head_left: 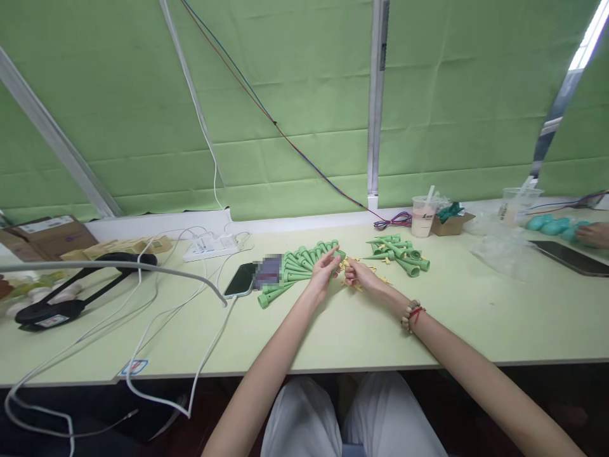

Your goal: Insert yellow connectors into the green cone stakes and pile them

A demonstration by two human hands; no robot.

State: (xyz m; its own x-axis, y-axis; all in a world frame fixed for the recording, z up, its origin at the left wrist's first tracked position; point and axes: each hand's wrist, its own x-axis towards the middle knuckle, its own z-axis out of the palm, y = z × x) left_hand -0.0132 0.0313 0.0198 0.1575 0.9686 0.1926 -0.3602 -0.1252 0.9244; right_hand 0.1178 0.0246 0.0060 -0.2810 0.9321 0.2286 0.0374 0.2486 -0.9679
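Note:
My left hand [325, 270] is closed around a green plastic cone-shaped tube [339, 254]. Close beside it, my right hand [360, 275] has its fingers pinched at a small yellow plastic piece [347, 262], mostly covered by the fingertips. Under and around my right hand lie several more yellow pieces [383, 280]. To the left of my hands, a row of green tubes [297, 266] is fanned out on the table. A looser pile of green tubes [404, 257] lies beyond my right hand.
On the pale table [451, 324] are a phone [240, 280], a power strip [209, 246] with white cables, and a black headset-like strap [52, 312]. A drink cup [422, 218] and small cardboard box [450, 223] stand behind. At far right, another person's hand [594, 235] touches teal pieces [559, 227].

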